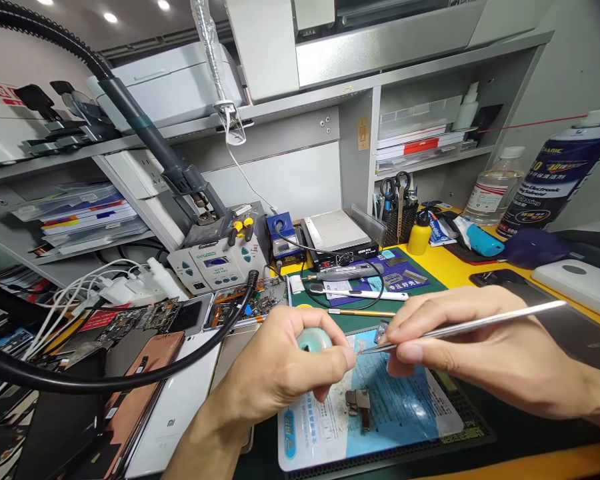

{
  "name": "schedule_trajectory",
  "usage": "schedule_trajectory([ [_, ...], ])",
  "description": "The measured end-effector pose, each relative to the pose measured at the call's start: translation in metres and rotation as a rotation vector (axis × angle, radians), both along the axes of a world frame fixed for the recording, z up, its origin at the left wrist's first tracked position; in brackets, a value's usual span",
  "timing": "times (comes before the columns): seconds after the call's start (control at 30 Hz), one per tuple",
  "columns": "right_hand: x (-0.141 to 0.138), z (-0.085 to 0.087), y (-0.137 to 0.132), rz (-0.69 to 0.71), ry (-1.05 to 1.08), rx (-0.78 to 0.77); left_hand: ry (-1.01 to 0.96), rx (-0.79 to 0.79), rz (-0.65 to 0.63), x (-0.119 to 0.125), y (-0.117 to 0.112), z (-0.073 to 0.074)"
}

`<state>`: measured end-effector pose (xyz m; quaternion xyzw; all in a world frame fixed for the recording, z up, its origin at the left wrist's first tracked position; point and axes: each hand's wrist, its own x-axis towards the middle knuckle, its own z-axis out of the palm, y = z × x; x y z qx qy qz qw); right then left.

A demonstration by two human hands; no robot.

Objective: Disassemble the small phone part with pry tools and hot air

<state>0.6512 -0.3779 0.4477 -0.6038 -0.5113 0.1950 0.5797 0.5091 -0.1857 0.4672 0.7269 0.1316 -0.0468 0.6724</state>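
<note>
My left hand (285, 367) is closed around a small round pale-green container (314, 340), held just above a blue and white work mat (405, 413). My right hand (480, 353) pinches long metal tweezers (470, 325), and their tip meets my left fingertips near the container. A small dark phone part (359, 404) lies on the mat below both hands.
Phones and back covers (150, 393) are stacked at the left under a black hose (110, 380). A rework station (220, 263), circuit boards (250, 303) and a heating plate (337, 237) stand behind. Bottles and a spray can (555, 180) crowd the right; a phone (570, 327) lies there.
</note>
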Motion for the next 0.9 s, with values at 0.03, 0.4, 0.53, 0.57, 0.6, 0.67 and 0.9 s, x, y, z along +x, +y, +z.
schedule_trajectory([
  [0.03,0.001,-0.001,0.001,0.007,0.09,-0.042,-0.001,0.016,0.008,0.0,0.0,0.0],
  [0.4,0.006,-0.005,0.006,0.196,0.644,-0.165,-0.007,0.07,0.004,0.001,-0.003,0.0],
  [0.53,0.007,-0.007,0.01,0.197,0.748,-0.177,-0.008,0.08,-0.005,0.0,-0.002,-0.001],
  [0.57,0.007,-0.008,0.011,0.199,0.775,-0.177,-0.006,0.086,-0.005,0.0,-0.002,-0.001],
  [0.6,0.007,-0.008,0.012,0.201,0.801,-0.18,-0.003,0.091,-0.003,0.0,-0.002,-0.002],
  [0.67,0.007,-0.008,0.014,0.205,0.846,-0.188,0.0,0.102,-0.003,0.0,-0.003,-0.003],
  [0.9,0.007,-0.005,0.016,0.23,0.918,-0.223,-0.008,0.082,-0.018,-0.001,-0.004,-0.003],
])
